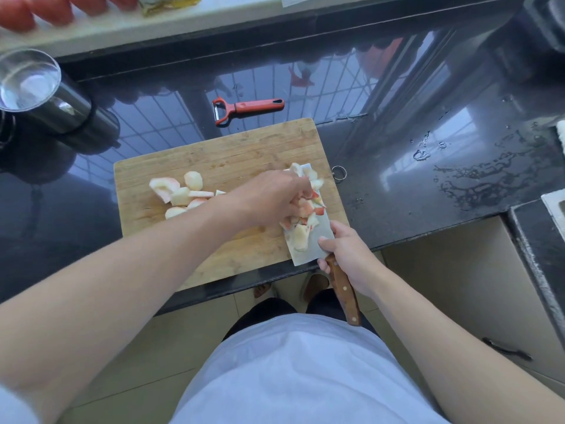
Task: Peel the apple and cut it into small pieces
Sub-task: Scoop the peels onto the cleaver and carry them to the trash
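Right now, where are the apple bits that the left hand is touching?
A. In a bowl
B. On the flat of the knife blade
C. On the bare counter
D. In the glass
B: the left hand gathers apple bits on the flat knife blade, which lies on the board while the right hand grips the handle.

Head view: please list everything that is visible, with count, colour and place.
board: one, wooden, on counter
counter: one, black, wet at right
apple pieces: several, pale, on board's left
scraps: several, pale and red, on cleaver
cleaver: one, wooden handle, flat over board's right edge
peeler: one, red, behind board
cup: one, dark, far left
left hand: on scraps
right hand: grips cleaver
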{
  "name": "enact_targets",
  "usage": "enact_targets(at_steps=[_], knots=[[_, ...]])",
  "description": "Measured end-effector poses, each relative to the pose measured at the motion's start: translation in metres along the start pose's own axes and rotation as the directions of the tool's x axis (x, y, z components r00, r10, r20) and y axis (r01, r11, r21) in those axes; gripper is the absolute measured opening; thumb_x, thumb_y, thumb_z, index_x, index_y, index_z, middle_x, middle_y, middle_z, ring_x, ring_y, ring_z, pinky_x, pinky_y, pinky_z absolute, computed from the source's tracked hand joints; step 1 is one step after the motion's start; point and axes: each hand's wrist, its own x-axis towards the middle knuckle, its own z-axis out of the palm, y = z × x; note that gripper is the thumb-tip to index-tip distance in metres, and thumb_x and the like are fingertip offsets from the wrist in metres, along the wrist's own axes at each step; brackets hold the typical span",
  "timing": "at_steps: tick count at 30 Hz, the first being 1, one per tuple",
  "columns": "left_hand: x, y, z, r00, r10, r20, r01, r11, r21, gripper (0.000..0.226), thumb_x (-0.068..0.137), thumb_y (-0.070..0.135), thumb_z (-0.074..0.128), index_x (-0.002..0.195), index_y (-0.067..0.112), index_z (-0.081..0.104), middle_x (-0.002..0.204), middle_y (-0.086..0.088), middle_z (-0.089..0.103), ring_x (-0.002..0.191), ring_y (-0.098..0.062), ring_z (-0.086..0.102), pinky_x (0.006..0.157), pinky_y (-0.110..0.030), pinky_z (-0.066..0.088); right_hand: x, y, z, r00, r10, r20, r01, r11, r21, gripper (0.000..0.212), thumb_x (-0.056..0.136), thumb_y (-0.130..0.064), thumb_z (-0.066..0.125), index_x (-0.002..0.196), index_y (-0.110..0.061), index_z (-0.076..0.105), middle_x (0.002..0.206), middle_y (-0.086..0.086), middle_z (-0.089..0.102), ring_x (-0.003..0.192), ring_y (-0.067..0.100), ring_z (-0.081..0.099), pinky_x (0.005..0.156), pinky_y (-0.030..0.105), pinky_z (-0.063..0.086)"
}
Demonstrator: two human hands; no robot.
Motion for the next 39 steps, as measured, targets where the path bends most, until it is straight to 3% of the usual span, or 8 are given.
enact_targets(at_steps=[5,8,11,14,18,28,34,39], knots=[[-0.008,0.002,-0.001,0.998,-0.03,-0.048,0.027,0.998,-0.05,0.015,0.093,0.031,0.071,0.097,0.025,0.058,0.098,0.011,0.057,0.092,-0.014,0.054,0.066,-0.018,0.037,-0.005,-0.002,-0.003,0.999,-0.022,0.034,0.023,0.999,-0.025,0.026,0.101,-0.007,0.043,0.117,-0.018,0.06,0.108,0.022,0.068,0.057,0.023,0.051,0.057,0.037,0.042],[-0.02,0.001,0.003,0.993,0.015,-0.118,-0.019,0.999,-0.039,0.018,0.096,0.044,0.065,0.098,0.028,0.072,0.108,0.014,0.059,0.105,-0.01,0.049,0.08,-0.025,0.039,-0.007,-0.007,-0.008,0.996,-0.043,0.08,0.047,0.998,-0.044,0.027,0.101,-0.008,0.043,0.115,-0.02,0.061,0.106,0.022,0.069,0.058,0.023,0.052,0.056,0.036,0.042],[-0.039,0.005,0.009,0.926,-0.134,-0.352,0.055,0.973,-0.225,0.014,0.097,0.031,0.066,0.1,0.022,0.076,0.111,0.011,0.06,0.109,-0.01,0.047,0.095,-0.033,0.04,-0.008,-0.012,-0.015,0.99,-0.048,0.132,0.058,0.996,-0.074,0.027,0.101,-0.008,0.043,0.115,-0.022,0.062,0.106,0.02,0.069,0.058,0.023,0.052,0.058,0.038,0.042],[-0.066,0.018,0.013,0.651,-0.513,-0.56,0.183,0.821,-0.54,0.01,0.098,0.018,0.064,0.092,0.017,0.073,0.098,0.006,0.062,0.094,-0.007,0.054,0.084,-0.019,0.042,-0.009,-0.019,-0.026,0.976,-0.054,0.21,0.086,0.985,-0.147,0.028,0.101,-0.007,0.042,0.115,-0.02,0.062,0.106,0.021,0.069,0.056,0.021,0.05,0.056,0.035,0.041],[-0.111,0.056,0.04,0.339,-0.81,-0.479,0.322,0.578,-0.75,0.014,0.101,0.019,0.058,0.09,0.017,0.067,0.091,0.009,0.062,0.08,0.001,0.053,0.069,-0.01,0.04,-0.01,-0.032,-0.039,0.939,-0.048,0.339,0.153,0.944,-0.292,0.029,0.101,-0.006,0.042,0.117,-0.02,0.061,0.104,0.019,0.069,0.057,0.022,0.05,0.056,0.036,0.042],[-0.198,0.177,0.174,-0.203,-0.947,-0.249,0.269,0.191,-0.944,0.015,0.101,0.02,0.058,0.113,0.029,0.059,0.113,0.009,0.055,0.105,-0.008,0.057,0.096,-0.028,0.046,-0.042,-0.001,0.001,0.755,0.055,0.653,0.321,0.838,-0.442,0.032,0.099,-0.004,0.043,0.116,-0.022,0.064,0.101,0.022,0.067,0.055,0.024,0.05,0.053,0.035,0.04],[-0.293,0.216,0.213,-0.214,-0.862,-0.459,0.485,0.314,-0.816,0.046,0.098,0.038,0.05,0.132,0.009,0.06,0.137,-0.005,0.05,0.13,-0.016,0.047,0.113,-0.016,0.029,-0.101,0.054,0.08,0.655,0.161,0.739,0.405,0.75,-0.523,0.026,0.097,-0.007,0.045,0.11,-0.019,0.064,0.097,0.017,0.069,0.06,0.025,0.053,0.058,0.037,0.043],[-0.409,0.224,0.251,-0.181,-0.825,-0.535,0.691,0.281,-0.666,0.059,0.1,0.046,0.046,0.15,0.016,0.046,0.156,-0.015,0.035,0.144,-0.033,0.036,0.117,-0.048,0.036,-0.175,0.131,0.179,0.528,0.261,0.809,0.438,0.732,-0.522,0.023,0.097,-0.004,0.045,0.108,-0.012,0.063,0.082,0.013,0.065,0.059,0.026,0.051,0.055,0.034,0.043]])
